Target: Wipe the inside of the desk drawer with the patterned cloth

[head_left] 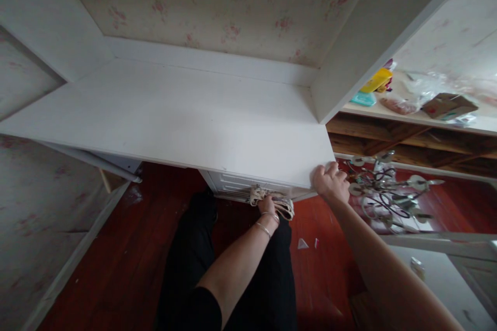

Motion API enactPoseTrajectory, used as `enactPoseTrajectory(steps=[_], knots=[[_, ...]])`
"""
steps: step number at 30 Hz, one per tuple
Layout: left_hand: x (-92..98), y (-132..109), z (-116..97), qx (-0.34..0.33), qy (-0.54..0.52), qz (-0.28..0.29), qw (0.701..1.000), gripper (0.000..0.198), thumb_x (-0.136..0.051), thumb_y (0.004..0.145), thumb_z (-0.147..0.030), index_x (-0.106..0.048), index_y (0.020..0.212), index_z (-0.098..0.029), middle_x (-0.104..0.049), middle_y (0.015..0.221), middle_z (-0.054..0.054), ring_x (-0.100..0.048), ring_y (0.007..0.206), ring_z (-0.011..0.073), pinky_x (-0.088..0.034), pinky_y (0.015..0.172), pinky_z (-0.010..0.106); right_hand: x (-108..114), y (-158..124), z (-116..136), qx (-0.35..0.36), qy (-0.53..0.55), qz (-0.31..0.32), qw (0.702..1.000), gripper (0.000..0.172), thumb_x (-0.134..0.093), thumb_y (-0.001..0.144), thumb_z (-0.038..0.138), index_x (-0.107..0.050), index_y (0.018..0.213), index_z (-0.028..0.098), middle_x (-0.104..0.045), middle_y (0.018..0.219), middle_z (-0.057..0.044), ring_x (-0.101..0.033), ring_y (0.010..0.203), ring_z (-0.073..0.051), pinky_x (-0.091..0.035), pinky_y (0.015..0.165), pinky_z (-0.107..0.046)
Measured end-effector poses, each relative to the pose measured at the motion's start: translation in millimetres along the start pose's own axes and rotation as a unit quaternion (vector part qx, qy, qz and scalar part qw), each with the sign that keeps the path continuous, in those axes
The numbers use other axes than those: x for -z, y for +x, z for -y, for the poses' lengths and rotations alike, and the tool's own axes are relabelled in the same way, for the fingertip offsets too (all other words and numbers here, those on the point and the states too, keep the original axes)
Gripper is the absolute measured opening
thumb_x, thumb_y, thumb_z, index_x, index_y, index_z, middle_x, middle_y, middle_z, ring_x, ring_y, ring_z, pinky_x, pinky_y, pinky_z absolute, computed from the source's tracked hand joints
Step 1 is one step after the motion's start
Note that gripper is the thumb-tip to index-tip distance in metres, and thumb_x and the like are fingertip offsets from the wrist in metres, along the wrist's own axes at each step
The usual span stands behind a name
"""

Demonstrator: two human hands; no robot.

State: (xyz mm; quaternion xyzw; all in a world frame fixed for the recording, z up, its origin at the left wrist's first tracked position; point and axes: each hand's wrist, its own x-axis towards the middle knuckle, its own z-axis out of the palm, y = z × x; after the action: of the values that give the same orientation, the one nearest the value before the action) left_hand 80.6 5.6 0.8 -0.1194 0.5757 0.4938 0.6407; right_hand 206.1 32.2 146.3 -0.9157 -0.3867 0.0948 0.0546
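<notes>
Left hand (266, 208) on a cloth bundle (286, 209), right hand (331, 182) on a white desk (194, 114).
At left, a pole (111, 164) juts out under the desk, over the red floor (116, 238). At lower centre, dark-clad legs (191, 258) come close to a drawer front (233, 184); the left arm reaches up from there, fingers closed around the bundle just before the drawer front, fingertips hidden. The right arm stretches up from the lower right, fingers bent over the desk's near right corner; I cannot tell how tightly they grip. Just beyond, at centre right, is a chandelier (398, 201); above it, a shelf (483, 125) bears a cardboard box (446, 105).
</notes>
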Motion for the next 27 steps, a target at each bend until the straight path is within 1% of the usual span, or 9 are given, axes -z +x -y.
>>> enactPoseTrajectory(steps=[4, 8, 10, 12, 15, 18, 21, 24, 27], knots=[[28.4, 20, -55, -0.053, -0.026, -0.037, 0.998, 0.014, -0.057, 0.070, -0.006, -0.049, 0.070, -0.017, -0.059, 0.058, -0.002, -0.061, 0.051, 0.0133, -0.051, 0.058, 0.026, -1, 0, -1, 0.018, -0.004, -0.016, 1.000, 0.065, -0.014, 0.094, 0.050, -0.028, 0.143, 0.009, -0.042, 0.133, -0.025, -0.044, 0.120, -0.039, -0.036, 0.096, -0.050], [53.2, 20, -115, -0.100, -0.050, -0.034, 0.993, 0.014, -0.057, 0.071, -0.003, -0.052, 0.073, -0.016, -0.062, 0.062, -0.002, -0.063, 0.056, 0.0130, -0.053, 0.064, 0.027, -3, 0, -2, 0.048, -0.017, -0.027, 0.998, 0.063, -0.015, 0.094, 0.047, -0.029, 0.142, 0.008, -0.041, 0.135, -0.025, -0.044, 0.120, -0.038, -0.036, 0.096, -0.050], [62.7, 13, -142, -0.115, -0.059, -0.023, 0.991, 0.013, -0.057, 0.072, -0.003, -0.055, 0.076, -0.015, -0.064, 0.066, -0.001, -0.065, 0.059, 0.0132, -0.054, 0.068, 0.028, -4, 0, -3, 0.047, -0.017, -0.032, 0.998, 0.062, -0.016, 0.094, 0.046, -0.030, 0.141, 0.008, -0.043, 0.133, -0.025, -0.044, 0.120, -0.039, -0.036, 0.096, -0.050], [69.3, 0, -163, -0.117, -0.066, 0.003, 0.991, 0.012, -0.057, 0.072, -0.004, -0.059, 0.079, -0.014, -0.067, 0.071, 0.002, -0.067, 0.065, 0.0150, -0.055, 0.072, 0.030, -4, 0, -3, 0.040, -0.014, -0.040, 0.998, 0.062, -0.017, 0.094, 0.046, -0.031, 0.140, 0.007, -0.045, 0.130, -0.025, -0.046, 0.118, -0.039, -0.036, 0.096, -0.050], [72.5, -28, -185, -0.114, -0.076, 0.057, 0.989, 0.013, -0.058, 0.073, -0.006, -0.063, 0.083, -0.013, -0.070, 0.080, 0.006, -0.069, 0.076, 0.0182, -0.055, 0.078, 0.032, -4, -1, -4, 0.036, -0.009, -0.041, 0.998, 0.062, -0.019, 0.094, 0.047, -0.033, 0.139, 0.007, -0.046, 0.127, -0.025, -0.047, 0.116, -0.040, -0.037, 0.095, -0.050], [69.0, -61, -191, -0.116, -0.095, 0.128, 0.981, 0.018, -0.058, 0.074, -0.008, -0.066, 0.090, -0.013, -0.071, 0.086, 0.006, -0.069, 0.081, 0.0187, -0.055, 0.080, 0.032, -3, -1, -4, 0.059, -0.021, -0.033, 0.997, 0.061, -0.018, 0.094, 0.044, -0.033, 0.138, 0.005, -0.045, 0.129, -0.026, -0.046, 0.116, -0.041, -0.038, 0.093, -0.051], [61.7, -88, -182, -0.080, -0.096, 0.165, 0.978, 0.021, -0.058, 0.074, -0.009, -0.067, 0.093, -0.013, -0.072, 0.088, 0.007, -0.069, 0.081, 0.0192, -0.056, 0.082, 0.033, -1, -1, -3, 0.070, -0.027, -0.033, 0.997, 0.059, -0.018, 0.094, 0.042, -0.033, 0.138, 0.004, -0.044, 0.131, -0.026, -0.044, 0.117, -0.040, -0.038, 0.092, -0.052], [50.8, -106, -157, -0.015, -0.074, 0.187, 0.979, 0.022, -0.060, 0.073, -0.012, -0.067, 0.094, -0.011, -0.072, 0.090, 0.009, -0.069, 0.083, 0.0222, -0.056, 0.083, 0.037, -2, -1, -2, 0.065, -0.024, -0.041, 0.997, 0.059, -0.019, 0.094, 0.041, -0.033, 0.138, 0.005, -0.045, 0.130, -0.024, -0.045, 0.117, -0.039, -0.038, 0.093, -0.051], [34.2, -115, -119, 0.057, -0.034, 0.236, 0.969, 0.020, -0.061, 0.073, -0.015, -0.068, 0.091, -0.010, -0.072, 0.092, 0.012, -0.069, 0.085, 0.0253, -0.055, 0.084, 0.041, -2, -1, -1, 0.047, -0.018, -0.043, 0.998, 0.057, -0.020, 0.094, 0.043, -0.035, 0.137, 0.008, -0.047, 0.127, -0.023, -0.046, 0.118, -0.038, -0.037, 0.095, -0.050]])
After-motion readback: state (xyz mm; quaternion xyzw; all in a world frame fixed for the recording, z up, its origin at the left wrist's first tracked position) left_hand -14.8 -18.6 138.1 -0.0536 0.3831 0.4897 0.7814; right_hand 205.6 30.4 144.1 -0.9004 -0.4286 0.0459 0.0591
